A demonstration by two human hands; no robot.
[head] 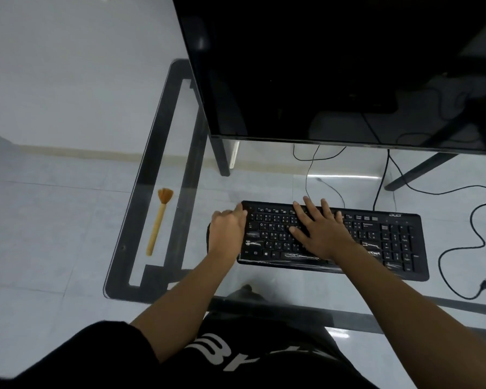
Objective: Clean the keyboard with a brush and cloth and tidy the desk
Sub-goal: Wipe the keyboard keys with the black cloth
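A black keyboard (387, 240) lies on the glass desk (264, 189) in front of me. My right hand (319, 230) rests flat on its keys, fingers spread. My left hand (227, 230) grips the keyboard's left end, fingers curled over the edge. A dark cloth (208, 234) shows as a thin strip beside that hand, mostly hidden; whether the hand touches it I cannot tell. A wooden brush (158, 224) with orange bristles lies on the desk at the left, apart from both hands.
A large black monitor (334, 66) stands at the back, overhanging the desk. Black cables (458, 248) loop to the right of the keyboard, ending in a loose plug (484, 283). The desk's dark frame (141, 209) runs along the left edge.
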